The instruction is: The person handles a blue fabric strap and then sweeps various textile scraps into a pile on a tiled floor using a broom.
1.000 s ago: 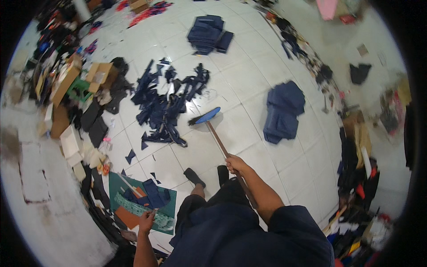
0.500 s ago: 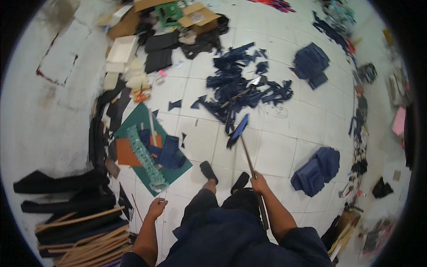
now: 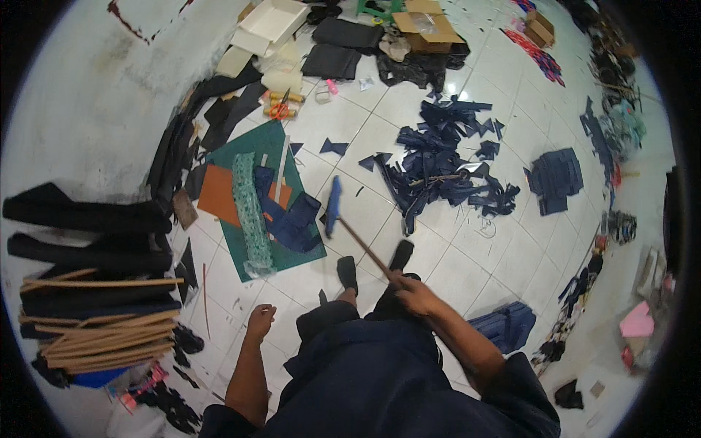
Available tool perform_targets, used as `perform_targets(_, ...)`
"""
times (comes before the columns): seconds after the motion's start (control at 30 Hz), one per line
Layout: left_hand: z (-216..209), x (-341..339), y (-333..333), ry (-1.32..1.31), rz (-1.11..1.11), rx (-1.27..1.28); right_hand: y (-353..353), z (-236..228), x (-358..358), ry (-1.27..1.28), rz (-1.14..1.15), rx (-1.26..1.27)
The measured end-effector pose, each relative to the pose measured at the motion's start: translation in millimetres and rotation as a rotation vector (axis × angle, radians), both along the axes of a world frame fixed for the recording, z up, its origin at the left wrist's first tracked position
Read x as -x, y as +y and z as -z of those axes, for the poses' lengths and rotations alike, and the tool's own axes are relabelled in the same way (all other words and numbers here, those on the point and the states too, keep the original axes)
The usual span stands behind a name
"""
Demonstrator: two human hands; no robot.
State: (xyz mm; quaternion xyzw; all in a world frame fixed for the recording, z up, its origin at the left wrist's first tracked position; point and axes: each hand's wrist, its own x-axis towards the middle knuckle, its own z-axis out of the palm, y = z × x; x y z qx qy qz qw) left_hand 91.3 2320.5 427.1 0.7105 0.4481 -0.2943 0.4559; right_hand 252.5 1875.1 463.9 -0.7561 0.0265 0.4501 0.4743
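Observation:
My right hand [image 3: 418,295] is closed around the brown handle of a broom [image 3: 365,252]. Its blue head [image 3: 334,204] hovers over or touches the white tiles, just right of a green cutting mat [image 3: 234,244]; which of the two I cannot tell. My left hand [image 3: 262,322] hangs low on the left, fingers loosely bent and slightly apart, with nothing visible in them. On the mat lie a roll of clear greenish plastic [image 3: 247,204], an orange-brown sheet [image 3: 217,196] and dark blue cloth pieces [image 3: 293,225]. A heap of navy fabric scraps [image 3: 438,157] is spread ahead of my feet.
Folded navy cloth stacks lie at right [image 3: 556,181] and beside my right forearm [image 3: 505,325]. Black fabric rolls [image 3: 87,252] and wooden sticks [image 3: 109,343] are piled at left. Orange scissors [image 3: 280,109], a white box [image 3: 272,25] and a cardboard box [image 3: 427,29] stand farther off.
The broom head has swung left, away from the scrap heap and toward the mat. A small dark scrap near the mat is now beside the broom head. The view has turned left.

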Motion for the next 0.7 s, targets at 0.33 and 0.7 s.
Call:
perform_targets(0.33, -26.7, 12.2, -77.8, 0.026, -0.318, -0.076, -106.3, 82.8, -116.5, -0.108, -0.330, 0.288)
perform_targets(0.7, -8.6, -31.8, -184.8, 0.091, -0.148, 0.074, -288.5, 56.2, -317.7, -0.316, -0.577, 0.716)
